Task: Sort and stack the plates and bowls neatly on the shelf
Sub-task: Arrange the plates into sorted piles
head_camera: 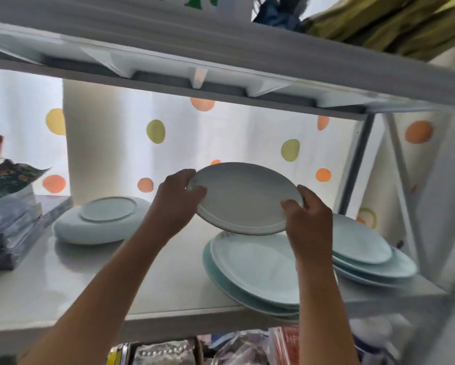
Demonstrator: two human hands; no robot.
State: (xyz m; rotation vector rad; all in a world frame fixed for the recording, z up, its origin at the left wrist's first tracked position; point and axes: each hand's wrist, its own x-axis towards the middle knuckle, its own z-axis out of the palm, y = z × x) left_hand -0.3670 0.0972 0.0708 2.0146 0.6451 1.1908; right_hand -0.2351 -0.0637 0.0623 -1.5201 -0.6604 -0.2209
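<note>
I hold a pale plate point(243, 197) tilted in the air above the white shelf point(94, 283). My left hand point(177, 197) grips its left rim and my right hand point(304, 209) grips its right rim. Directly beneath it lies a stack of light-blue plates point(252, 270) that juts over the shelf's front edge. A second plate stack point(366, 248) sits to the right, partly hidden behind my right arm. At the back left, overturned bowls point(102, 219) rest bottom up, stacked.
An upper shelf point(221, 61) hangs close overhead. A metal upright point(355, 164) and a diagonal brace stand at the right. Folded bags and packets point(7, 219) fill the left end of the shelf. A dotted curtain hangs behind. Packages lie on the level below point(221, 349).
</note>
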